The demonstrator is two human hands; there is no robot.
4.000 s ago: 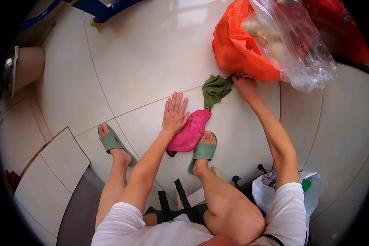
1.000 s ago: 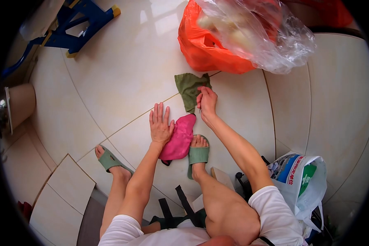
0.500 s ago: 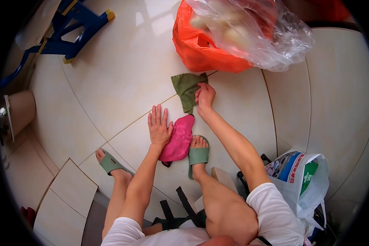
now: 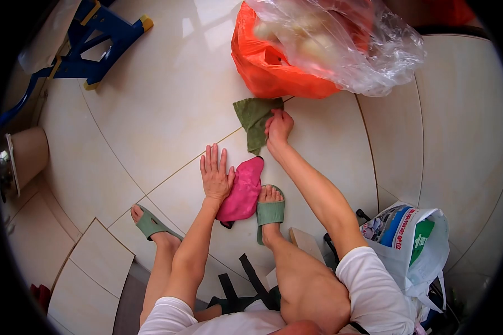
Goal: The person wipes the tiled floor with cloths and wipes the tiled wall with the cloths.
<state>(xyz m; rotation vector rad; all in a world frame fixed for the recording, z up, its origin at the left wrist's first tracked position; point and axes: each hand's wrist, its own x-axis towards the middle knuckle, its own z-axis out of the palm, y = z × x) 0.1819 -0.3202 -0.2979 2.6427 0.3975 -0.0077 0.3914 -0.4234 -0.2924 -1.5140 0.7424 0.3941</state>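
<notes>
My left hand (image 4: 216, 177) lies flat with its fingers stretched out, its thumb side against a pink cloth item (image 4: 240, 192) with dark edging. That pink piece is on the tiled floor between my feet; its exact kind I cannot tell. A crumpled green cloth (image 4: 255, 120) lies just beyond it, its lower tip close to the pink piece. The curled fingers of my right hand (image 4: 279, 127) are closed at the green cloth's right edge, and the fingertips are partly hidden.
An orange plastic bag (image 4: 262, 72) with a clear bag (image 4: 369, 61) over it stands ahead. A blue folding stool (image 4: 103, 53) is at upper left, a beige bin (image 4: 29, 153) below it. On the right sits a white carrier bag (image 4: 433, 240). My feet wear green slippers (image 4: 271, 212).
The view has shifted slightly. Both hands stay in nearly the same places, and the pink item and green cloth lie as before.
</notes>
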